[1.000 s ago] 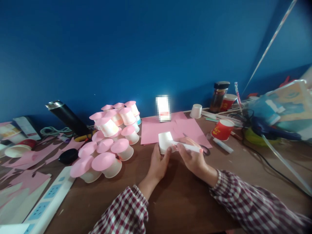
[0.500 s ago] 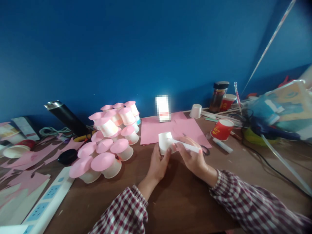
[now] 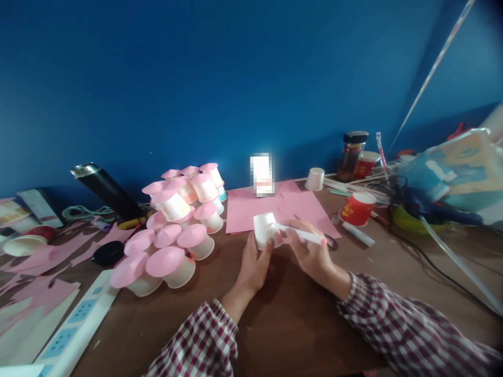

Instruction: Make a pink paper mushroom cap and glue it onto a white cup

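A small white paper cup is gripped in my left hand, thumb on its near side and fingers around its lower part. My right hand holds a slim white pen-like stick, its left end touching or very close to the cup's side. Whether that stick is a marker or a glue pen I cannot tell. Under and behind the cup lie pink paper sheets. Scissors lie partly hidden behind my right hand. To the left are several paper cups with pink cone tops, some of them stacked.
At left are a black flask, a power strip and pink paper scraps. A white cup, a red cup, a dark-lidded jar and a plastic bag stand right, with a cable near them.
The cup has turned or tilted very slightly in my left hand. The stick stays at its side, and the rest looks the same apart from a small camera shift.
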The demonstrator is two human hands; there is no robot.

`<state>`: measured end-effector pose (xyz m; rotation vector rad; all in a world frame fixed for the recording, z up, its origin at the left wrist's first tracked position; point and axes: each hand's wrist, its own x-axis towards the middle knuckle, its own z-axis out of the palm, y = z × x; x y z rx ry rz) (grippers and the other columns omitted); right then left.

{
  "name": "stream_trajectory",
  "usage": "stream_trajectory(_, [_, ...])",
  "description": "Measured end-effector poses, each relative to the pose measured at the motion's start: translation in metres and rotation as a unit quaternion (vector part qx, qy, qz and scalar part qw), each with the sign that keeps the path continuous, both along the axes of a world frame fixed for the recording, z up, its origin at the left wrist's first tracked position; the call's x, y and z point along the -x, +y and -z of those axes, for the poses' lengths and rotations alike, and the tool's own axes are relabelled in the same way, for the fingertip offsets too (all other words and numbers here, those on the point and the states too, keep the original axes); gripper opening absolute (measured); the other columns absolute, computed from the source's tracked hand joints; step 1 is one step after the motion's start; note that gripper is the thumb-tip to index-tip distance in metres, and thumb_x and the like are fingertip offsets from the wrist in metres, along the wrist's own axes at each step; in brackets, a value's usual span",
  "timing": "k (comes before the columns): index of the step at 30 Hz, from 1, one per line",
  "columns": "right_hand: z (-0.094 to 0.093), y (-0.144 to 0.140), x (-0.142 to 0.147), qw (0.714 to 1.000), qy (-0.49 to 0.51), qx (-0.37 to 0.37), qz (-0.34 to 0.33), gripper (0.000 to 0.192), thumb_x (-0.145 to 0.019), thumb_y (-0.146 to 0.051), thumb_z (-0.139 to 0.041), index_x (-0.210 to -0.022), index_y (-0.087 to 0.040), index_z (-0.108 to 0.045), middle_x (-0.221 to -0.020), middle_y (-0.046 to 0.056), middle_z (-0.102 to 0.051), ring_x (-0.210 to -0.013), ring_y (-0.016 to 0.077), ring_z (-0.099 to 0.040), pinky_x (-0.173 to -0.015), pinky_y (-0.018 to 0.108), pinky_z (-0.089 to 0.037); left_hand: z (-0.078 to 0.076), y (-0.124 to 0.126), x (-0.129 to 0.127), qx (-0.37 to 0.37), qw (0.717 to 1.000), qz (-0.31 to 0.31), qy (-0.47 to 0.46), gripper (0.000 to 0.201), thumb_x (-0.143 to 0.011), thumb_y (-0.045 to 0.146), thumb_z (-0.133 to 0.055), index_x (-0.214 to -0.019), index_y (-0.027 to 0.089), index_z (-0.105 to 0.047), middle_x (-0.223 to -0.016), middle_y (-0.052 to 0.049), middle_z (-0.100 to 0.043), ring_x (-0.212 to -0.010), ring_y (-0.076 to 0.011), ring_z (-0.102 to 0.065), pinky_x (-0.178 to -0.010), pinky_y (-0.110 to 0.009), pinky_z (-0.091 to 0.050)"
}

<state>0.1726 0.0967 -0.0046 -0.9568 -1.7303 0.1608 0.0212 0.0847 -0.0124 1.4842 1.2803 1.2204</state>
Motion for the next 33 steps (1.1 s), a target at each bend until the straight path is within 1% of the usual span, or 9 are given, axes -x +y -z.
stream_trajectory(3, [-0.0026,-0.0014,0.0005,1.0,0.003,0.017,-0.014,0.014,-0.088,-0.018,-0.048,-0.097,-0.018,-0.06,-0.089,0.007,-0.066,-0.085,0.0197,-0.062,-0.09,0.039,-0.045,0.0017,0.0006,0.0007,0.003,1.0,-0.005,0.007,0.036,-0.084,0.043,-0.05,-0.106,0.015,-0.054,-0.101,-0.008,-0.061,-0.094,-0.0209,-0.055,-0.082,-0.031,-0.04])
stream_trajectory(7, [-0.0035,-0.0027,0.0008,0.999,0.006,0.032,-0.02,0.015,-0.089,-0.019,-0.046,-0.094,-0.018,-0.06,-0.088,0.006,-0.066,-0.084,0.0197,-0.062,-0.084,0.037,-0.047,0.0016,0.0013,0.0005,0.005,1.0,-0.005,0.005,0.035,-0.084,0.043,-0.05,-0.105,0.015,-0.054,-0.1,-0.008,-0.061,-0.093,-0.0206,-0.055,-0.082,-0.031,-0.04])
stream_trajectory(12, [-0.004,-0.0039,0.0008,0.999,0.015,0.021,-0.027,0.015,-0.088,-0.019,-0.047,-0.097,-0.018,-0.06,-0.087,0.006,-0.066,-0.082,0.0195,-0.062,-0.083,0.037,-0.048,0.0,0.0008,-0.0005,0.004,1.0,0.001,-0.006,0.033,-0.084,0.042,-0.05,-0.103,0.015,-0.053,-0.097,-0.007,-0.062,-0.088,-0.0189,-0.056,-0.078,-0.029,-0.042])
stream_trajectory(17, [-0.0057,-0.0043,0.0019,0.999,0.005,0.017,-0.034,0.016,-0.089,-0.021,-0.047,-0.095,-0.018,-0.061,-0.085,0.006,-0.066,-0.079,0.0195,-0.062,-0.078,0.036,-0.05,0.0,-0.0001,-0.0009,-0.004,1.0,0.005,-0.005,0.033,-0.083,0.042,-0.051,-0.103,0.016,-0.054,-0.096,-0.006,-0.062,-0.087,-0.0187,-0.056,-0.078,-0.029,-0.042])
stream_trajectory(21, [-0.0039,-0.003,0.0018,0.999,0.005,0.017,-0.029,0.015,-0.089,-0.02,-0.048,-0.095,-0.019,-0.061,-0.087,0.006,-0.066,-0.083,0.02,-0.062,-0.081,0.037,-0.049,0.0015,0.0006,-0.0005,-0.001,1.0,0.001,0.001,0.035,-0.083,0.043,-0.05,-0.104,0.015,-0.054,-0.097,-0.007,-0.061,-0.088,-0.0193,-0.055,-0.078,-0.03,-0.042])
stream_trajectory(26, [-0.0008,-0.0013,0.0001,1.0,0.014,0.008,-0.005,0.014,-0.088,-0.018,-0.049,-0.096,-0.019,-0.06,-0.089,0.006,-0.067,-0.085,0.0199,-0.063,-0.087,0.037,-0.047,0.0021,0.0009,0.0006,0.0,1.0,-0.001,0.013,0.037,-0.083,0.044,-0.05,-0.104,0.014,-0.054,-0.099,-0.008,-0.061,-0.091,-0.0202,-0.054,-0.081,-0.032,-0.041])
stream_trajectory(30, [-0.0004,-0.0019,-0.0001,1.0,0.019,0.016,-0.008,0.015,-0.087,-0.018,-0.05,-0.099,-0.018,-0.059,-0.086,0.005,-0.067,-0.084,0.0196,-0.063,-0.09,0.038,-0.045,0.0009,0.0005,0.0004,0.004,1.0,0.004,0.003,0.038,-0.083,0.044,-0.05,-0.106,0.014,-0.054,-0.1,-0.008,-0.061,-0.092,-0.0209,-0.055,-0.081,-0.032,-0.041])
stream_trajectory(33, [-0.0003,-0.0025,0.0002,1.0,0.022,0.018,-0.009,0.016,-0.088,-0.018,-0.049,-0.099,-0.019,-0.059,-0.09,0.006,-0.067,-0.086,0.0205,-0.062,-0.09,0.039,-0.045,0.0,0.0001,-0.0003,0.006,1.0,0.006,-0.007,0.038,-0.083,0.044,-0.051,-0.107,0.014,-0.053,-0.101,-0.009,-0.061,-0.092,-0.021,-0.055,-0.081,-0.032,-0.041])
